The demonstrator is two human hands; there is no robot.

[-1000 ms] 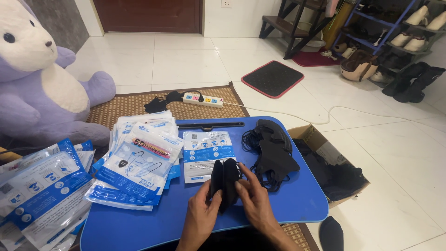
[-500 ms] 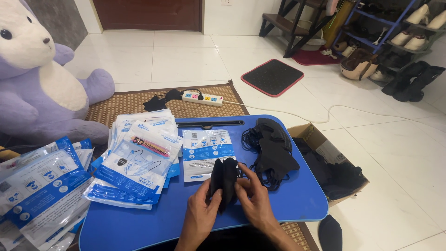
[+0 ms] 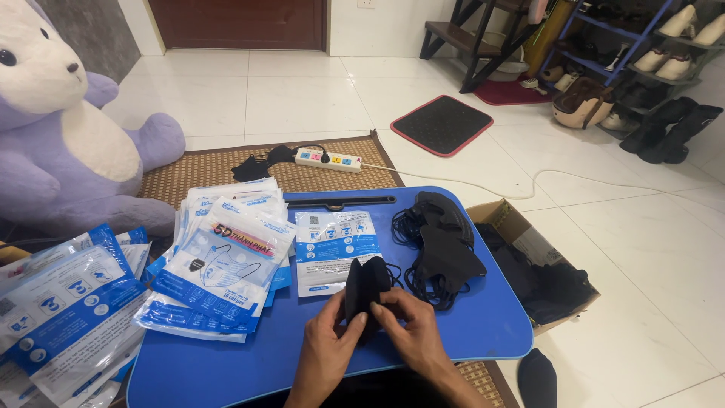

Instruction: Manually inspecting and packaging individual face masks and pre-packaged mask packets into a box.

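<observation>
Seen from the head camera, the left hand [image 3: 326, 349] and right hand [image 3: 411, 335] both pinch a folded black mask [image 3: 365, 285] between thumb and fingers, held upright above the near part of the blue table [image 3: 483, 325]. Bare blue surface lies to the right of the hands, up to the table's rounded edge. Just behind the mask lies a single packet [image 3: 330, 249]; a heap of black masks [image 3: 436, 245] sits behind and to the right. A stack of packets [image 3: 219, 264] crowds the left side. A cardboard box [image 3: 532, 261] stands just beside the right edge.
</observation>
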